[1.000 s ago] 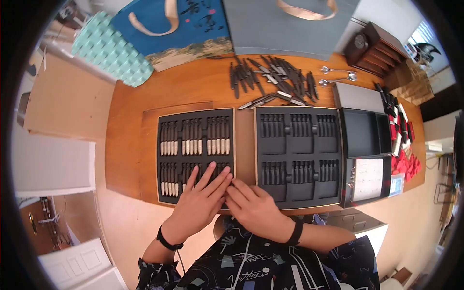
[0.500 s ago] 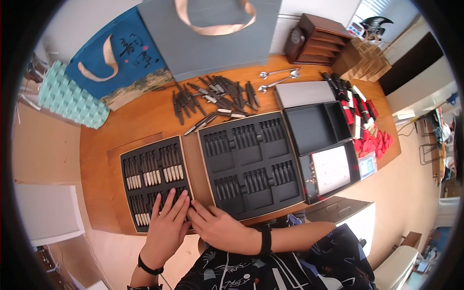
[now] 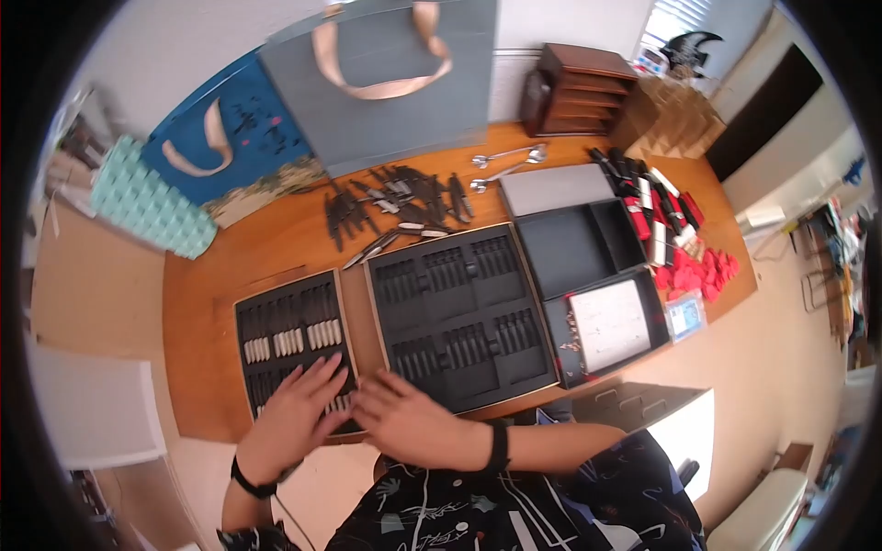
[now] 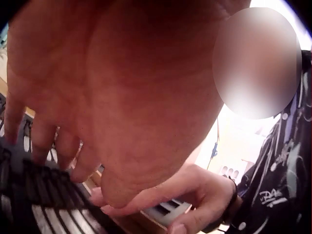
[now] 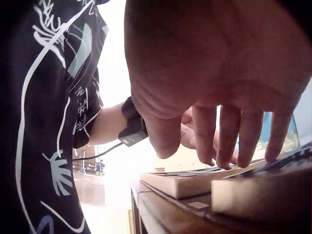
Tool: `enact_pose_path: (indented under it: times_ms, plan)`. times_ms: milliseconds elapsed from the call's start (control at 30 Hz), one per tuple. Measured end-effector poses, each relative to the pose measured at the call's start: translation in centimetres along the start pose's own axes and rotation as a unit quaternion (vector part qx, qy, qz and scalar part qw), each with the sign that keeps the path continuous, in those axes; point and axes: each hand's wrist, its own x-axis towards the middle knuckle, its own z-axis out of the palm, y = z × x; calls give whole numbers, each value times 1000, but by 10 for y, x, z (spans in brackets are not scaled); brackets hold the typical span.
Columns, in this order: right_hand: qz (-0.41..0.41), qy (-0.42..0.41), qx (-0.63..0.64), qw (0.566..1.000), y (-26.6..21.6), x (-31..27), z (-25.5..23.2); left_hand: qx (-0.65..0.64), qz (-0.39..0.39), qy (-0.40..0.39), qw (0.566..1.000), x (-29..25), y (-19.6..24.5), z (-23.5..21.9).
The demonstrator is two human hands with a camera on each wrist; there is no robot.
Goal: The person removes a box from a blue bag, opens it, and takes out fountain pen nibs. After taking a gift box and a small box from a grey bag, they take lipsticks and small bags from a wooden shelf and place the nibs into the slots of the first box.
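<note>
The left foam tray is black with a light rim. It holds two rows of slim, pen-like pieces, dark at one end and whitish at the other. Over its lower right part spreads my left hand, fingers extended and hiding several pieces. My right hand is at that tray's right edge, its fingertips close to the left thumb. In the right wrist view its fingers reach down nearly straight, with nothing seen gripped. A larger black foam tray with slots lies just right.
A loose pile of similar dark pieces lies behind the trays, near metal spoon-like tools. Paper bags stand at the back. At right are a black box, a white card, and red items.
The head view has turned, so the table's contents appear further left. My hands, earlier close together over the left tray's lower right corner, have moved slightly apart, uncovering whitish ends there.
</note>
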Motion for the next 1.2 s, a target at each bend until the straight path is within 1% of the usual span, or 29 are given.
enact_pose_path:
  times_ms: [33,100,133,200,233,300,333,400,433,467,533,600,633,700,767,833,867,967,1100,1167,1200]
  plan:
    - [27,35,57,997,5,-3,-7,-29,4,17,999,5,-2,-8]
    - [41,40,25,998,14,-11,-33,-59,2,71,996,19,-1,-24]
    - [59,47,21,997,19,-16,-42,-56,30,109,992,28,-5,-30]
    - [101,60,-2,993,30,-29,-55,-41,22,159,986,48,-9,-40]
    - [119,73,-18,990,36,-36,-57,-39,18,172,984,60,-13,-45]
    - [154,67,-41,985,47,-49,-64,-33,3,211,977,88,-28,-49]
    - [143,63,-39,987,51,-54,-65,-21,-7,227,974,103,-38,-52]
    - [196,84,-57,975,56,-61,-63,-38,-97,219,970,129,-49,-59]
    - [189,82,-55,977,58,-64,-62,-38,-104,223,969,140,-56,-58]
    - [199,83,-53,975,60,-66,-60,-14,-97,213,972,150,-65,-55]
    - [210,71,-55,973,61,-68,-58,10,-92,203,975,161,-65,-53]
    - [210,70,-51,974,60,-69,-56,13,-77,149,986,171,-62,-49]
    - [213,69,-48,973,61,-69,-55,12,-83,149,985,175,-63,-46]
    - [210,63,-44,975,62,-70,-57,42,-60,141,987,182,-69,-38]
    - [205,55,-39,976,62,-70,-57,37,-68,143,987,188,-70,-35]
    - [212,62,-49,974,61,-69,-55,92,-85,89,988,196,-73,-34]
    - [213,62,-53,974,60,-69,-56,85,-81,83,990,200,-78,-30]
    - [216,62,-56,973,61,-69,-54,63,-79,89,991,202,-84,-26]
    - [214,60,-65,973,61,-68,-53,56,-86,107,989,195,-81,-35]
    - [214,60,-65,973,60,-68,-53,29,-66,168,983,187,-79,-44]
    - [215,62,-66,972,60,-68,-52,33,-61,168,983,183,-79,-48]
